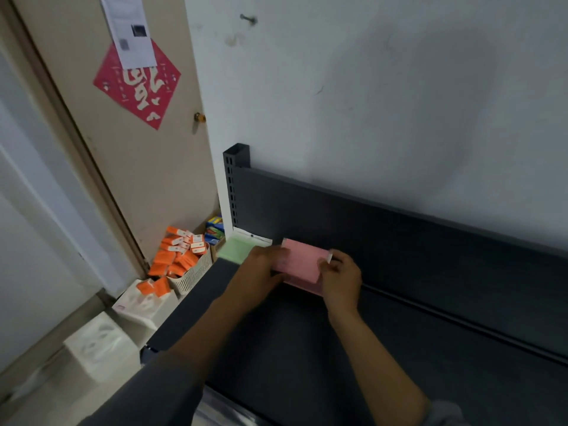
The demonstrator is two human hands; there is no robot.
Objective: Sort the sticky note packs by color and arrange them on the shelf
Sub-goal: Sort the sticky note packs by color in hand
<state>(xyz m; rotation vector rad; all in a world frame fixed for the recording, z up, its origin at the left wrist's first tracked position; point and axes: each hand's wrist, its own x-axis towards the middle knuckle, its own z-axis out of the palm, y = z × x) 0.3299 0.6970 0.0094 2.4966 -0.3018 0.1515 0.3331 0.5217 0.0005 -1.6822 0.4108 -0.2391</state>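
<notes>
My left hand (264, 265) and right hand (339, 276) grip the pink pack (302, 261) by its ends; it seems light, stiff, slippery-wrapped.

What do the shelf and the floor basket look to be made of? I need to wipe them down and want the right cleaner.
The shelf looks like painted or powder-coated metal: dark grey, matte, with a slotted upright at its left end. The basket on the floor looks like moulded plastic: cream-coloured, with an even lattice wall. Neither can be confirmed from sight alone.
</notes>
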